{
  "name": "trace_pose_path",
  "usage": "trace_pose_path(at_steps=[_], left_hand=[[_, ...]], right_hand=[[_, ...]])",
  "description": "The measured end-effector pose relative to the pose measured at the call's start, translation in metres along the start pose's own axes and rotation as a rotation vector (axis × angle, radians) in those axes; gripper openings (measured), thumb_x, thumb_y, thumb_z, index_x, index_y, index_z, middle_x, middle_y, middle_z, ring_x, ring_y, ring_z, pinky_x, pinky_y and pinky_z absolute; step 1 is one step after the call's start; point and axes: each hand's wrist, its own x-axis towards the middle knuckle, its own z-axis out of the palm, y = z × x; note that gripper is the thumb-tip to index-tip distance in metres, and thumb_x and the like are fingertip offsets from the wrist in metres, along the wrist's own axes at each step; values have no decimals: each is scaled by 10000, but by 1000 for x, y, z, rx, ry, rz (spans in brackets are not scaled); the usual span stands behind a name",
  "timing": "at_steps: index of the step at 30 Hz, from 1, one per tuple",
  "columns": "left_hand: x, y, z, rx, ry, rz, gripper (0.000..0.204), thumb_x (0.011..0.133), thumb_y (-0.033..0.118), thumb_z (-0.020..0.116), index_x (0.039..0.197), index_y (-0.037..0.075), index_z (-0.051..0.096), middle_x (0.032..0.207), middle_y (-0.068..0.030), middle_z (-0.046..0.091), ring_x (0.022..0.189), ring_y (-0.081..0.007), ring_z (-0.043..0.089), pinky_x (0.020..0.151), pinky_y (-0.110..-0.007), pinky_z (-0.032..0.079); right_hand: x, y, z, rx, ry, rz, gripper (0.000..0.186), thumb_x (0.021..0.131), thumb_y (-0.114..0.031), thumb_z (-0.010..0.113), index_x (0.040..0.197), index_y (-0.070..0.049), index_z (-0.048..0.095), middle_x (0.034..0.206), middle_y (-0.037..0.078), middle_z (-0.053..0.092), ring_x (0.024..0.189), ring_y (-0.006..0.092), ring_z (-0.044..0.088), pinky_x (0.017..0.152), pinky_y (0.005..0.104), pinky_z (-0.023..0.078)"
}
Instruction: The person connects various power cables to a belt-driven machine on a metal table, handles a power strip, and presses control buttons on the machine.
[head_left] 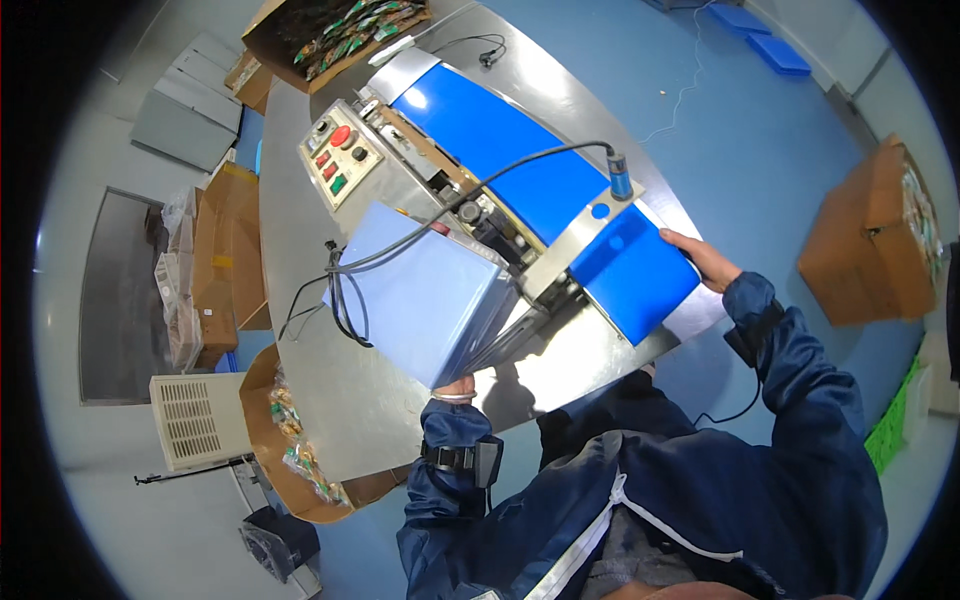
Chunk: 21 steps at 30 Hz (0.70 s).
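Note:
A tabletop conveyor machine with a blue belt lies at a slant across the steel table. My right hand grips the near right edge of its belt bed, the thumb along the side and the other fingers mostly hidden. At the machine's near left is its pale blue box-shaped housing. My left hand is at the housing's lower corner, its fingers hidden by it. A control panel with red, green and black buttons sits farther up. Over the belt, a metal bracket carries a cylindrical sensor with a black cable.
The steel table has a rounded edge. An open carton of packaged goods stands at its far end, another carton at the left. Large cartons stand on the blue floor at right. Blue lids lie far right. Loose cable hangs over the housing.

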Motion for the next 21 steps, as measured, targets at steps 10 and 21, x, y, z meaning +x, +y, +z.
trace_pose_path(at_steps=[10,21], left_hand=[[5,-40,-6,30,82,14,520,871,376,479,1292,98,351,1271,-84,434,1136,-256,441,969,-400,352],[16,-46,-13,37,122,-8,524,860,375,501,1285,102,360,1267,-80,440,1132,-262,443,968,-406,354]], right_hand=[[22,60,-14,55,-49,-33,518,885,-418,445,1168,12,498,1128,93,545,1018,146,507,909,257,372],[-36,102,9,102,141,22,414,896,-366,422,1083,-10,521,1029,37,545,966,125,474,888,264,336]])
